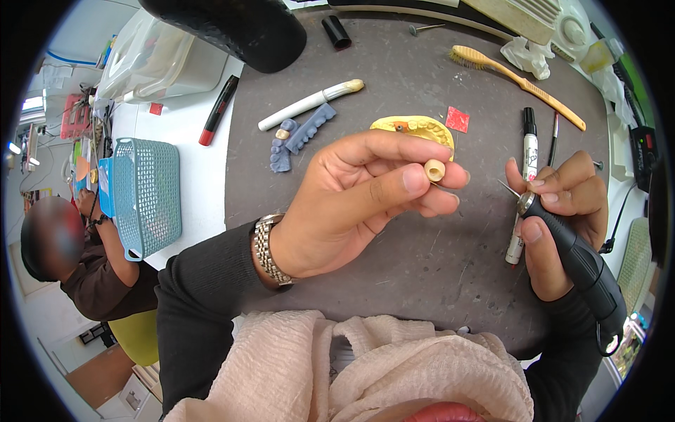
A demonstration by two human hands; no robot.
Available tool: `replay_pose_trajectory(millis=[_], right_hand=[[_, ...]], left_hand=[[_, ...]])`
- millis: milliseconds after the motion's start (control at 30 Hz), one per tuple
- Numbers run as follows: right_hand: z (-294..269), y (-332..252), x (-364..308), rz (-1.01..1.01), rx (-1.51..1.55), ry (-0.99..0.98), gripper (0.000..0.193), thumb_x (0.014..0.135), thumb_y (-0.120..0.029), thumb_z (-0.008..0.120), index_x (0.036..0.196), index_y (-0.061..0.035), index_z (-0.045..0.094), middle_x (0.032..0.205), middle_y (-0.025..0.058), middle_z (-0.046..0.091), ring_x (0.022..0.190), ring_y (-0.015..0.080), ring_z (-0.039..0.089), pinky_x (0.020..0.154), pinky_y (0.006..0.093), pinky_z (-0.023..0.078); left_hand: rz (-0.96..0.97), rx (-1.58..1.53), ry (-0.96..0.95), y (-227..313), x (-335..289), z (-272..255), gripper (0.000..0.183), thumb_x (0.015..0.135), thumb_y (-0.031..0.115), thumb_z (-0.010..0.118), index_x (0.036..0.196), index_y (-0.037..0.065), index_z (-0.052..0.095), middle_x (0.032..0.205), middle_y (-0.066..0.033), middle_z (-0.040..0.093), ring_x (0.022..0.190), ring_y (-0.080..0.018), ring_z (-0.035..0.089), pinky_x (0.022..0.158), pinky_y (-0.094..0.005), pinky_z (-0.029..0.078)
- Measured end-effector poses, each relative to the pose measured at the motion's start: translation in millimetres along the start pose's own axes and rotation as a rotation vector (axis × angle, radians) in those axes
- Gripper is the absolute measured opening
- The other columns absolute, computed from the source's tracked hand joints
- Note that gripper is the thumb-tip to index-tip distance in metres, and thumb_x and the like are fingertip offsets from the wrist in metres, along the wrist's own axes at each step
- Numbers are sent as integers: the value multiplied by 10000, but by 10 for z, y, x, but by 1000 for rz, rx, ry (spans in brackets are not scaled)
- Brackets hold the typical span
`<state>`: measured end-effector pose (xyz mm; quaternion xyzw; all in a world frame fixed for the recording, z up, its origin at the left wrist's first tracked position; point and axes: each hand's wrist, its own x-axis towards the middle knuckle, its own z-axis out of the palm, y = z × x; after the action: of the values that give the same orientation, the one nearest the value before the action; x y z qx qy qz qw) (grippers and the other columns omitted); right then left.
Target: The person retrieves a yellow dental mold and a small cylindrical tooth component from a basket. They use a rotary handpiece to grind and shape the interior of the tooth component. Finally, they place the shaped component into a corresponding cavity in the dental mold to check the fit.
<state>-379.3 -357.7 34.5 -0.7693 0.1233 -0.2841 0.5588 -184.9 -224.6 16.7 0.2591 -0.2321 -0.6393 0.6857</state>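
Observation:
A small cream dental crown (435,170) is pinched between the thumb and fingertips of my left hand (351,190), its hollow opening facing up toward me. My right hand (580,193) grips a black rotary handpiece (578,257) like a pen. The handpiece's thin bur (508,187) points left toward the crown, with a gap between them. Behind my left fingers sits a yellow dental cast (444,133), partly hidden by them. Blue-grey mould pieces (311,129) lie left of the cast, one bearing a tooth-coloured crown. Under the right hand, a white-bodied marker (529,144) rests on the dark mat.
A white brush pen (309,105), a red square (458,119) and a wooden-handled brush (527,83) lie farther back. A large black cylinder (239,28) stands at the back left. Left are a red-black marker (219,110), a blue basket (148,197) and a seated person (105,260).

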Motion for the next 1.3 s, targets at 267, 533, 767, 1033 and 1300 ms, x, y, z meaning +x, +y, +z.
replay_pose_trajectory(millis=[267, 533, 767, 1033, 1300], right_hand=[[-10, 10, -6, 6, -4, 4, 214, 776, -73, 592, 924, -78, 437, 930, 76, 414, 853, 139, 503, 994, 463, 383], [-10, 22, -5, 4, 14, 4, 211, 777, -79, 590, 921, -80, 436, 935, 77, 417, 787, 129, 499, 990, 459, 383], [-3, 30, -3, 9, 17, 20, 207, 777, -73, 579, 923, -81, 432, 932, 77, 416, 748, 120, 493, 992, 457, 379], [-10, 22, 2, 7, 45, 13, 203, 782, -75, 575, 919, -77, 425, 927, 79, 414, 707, 105, 482, 998, 452, 374], [3, -33, -17, 11, 41, 6, 245, 774, -107, 634, 914, -108, 433, 917, 64, 415, 673, 90, 479, 991, 420, 393]], left_hand=[[26, 39, -33, -7, -1, -9, 242, 917, 31, 443, 1154, 34, 491, 1104, -188, 582, 913, -155, 624, 798, -266, 494], [20, 125, -8, -2, 2, -8, 236, 899, 5, 463, 1130, 40, 495, 1115, -202, 574, 984, -218, 613, 843, -306, 514], [-40, 151, 20, 23, -5, -2, 237, 892, 9, 483, 1124, 51, 503, 1115, -192, 582, 967, -228, 621, 790, -289, 528], [-55, 127, 21, 25, 0, 7, 218, 883, 25, 517, 1098, 57, 526, 1116, -203, 579, 927, -171, 633, 671, -212, 512], [-25, 169, 55, 5, 17, 66, 210, 866, 11, 540, 1070, 55, 522, 1088, -197, 554, 877, -162, 638, 670, -208, 523]])
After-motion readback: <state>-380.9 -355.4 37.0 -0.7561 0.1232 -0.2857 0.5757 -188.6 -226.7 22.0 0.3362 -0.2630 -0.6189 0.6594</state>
